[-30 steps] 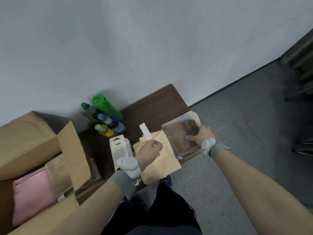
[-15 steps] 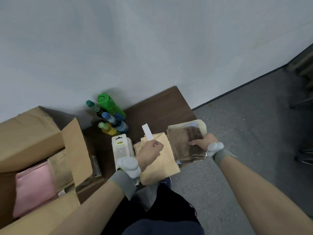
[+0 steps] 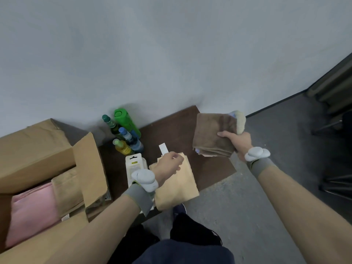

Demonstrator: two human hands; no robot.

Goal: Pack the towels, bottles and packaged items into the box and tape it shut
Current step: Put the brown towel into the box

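Note:
My right hand (image 3: pixel 236 141) grips a stack of folded towels, brown towel (image 3: pixel 211 133) on top and a cream one (image 3: pixel 240 121) behind, lifted above the dark wooden table (image 3: pixel 171 128). My left hand (image 3: pixel 167 165) pinches a white paper strip (image 3: pixel 163 149) and rests on a tan towel (image 3: pixel 177 185) lying at the table's front edge. The open cardboard box (image 3: pixel 36 155) at the left holds a pink towel (image 3: pixel 32 208) and a beige towel (image 3: pixel 66 187). Several bottles (image 3: pixel 125 134) stand near the wall. A white packaged item (image 3: pixel 135 166) lies beside my left wrist.
A grey wall rises behind the table. Grey carpet (image 3: pixel 247 216) covers the floor to the right, where dark chair legs (image 3: pixel 335 183) stand. The box's upright flap (image 3: pixel 91 168) sits between the box and the packaged item. My dark shoes (image 3: pixel 194 231) are below the table edge.
My right hand has lifted the brown and cream towel stack off the table, up and to the right. My left hand stays on the tan towel with the paper strip.

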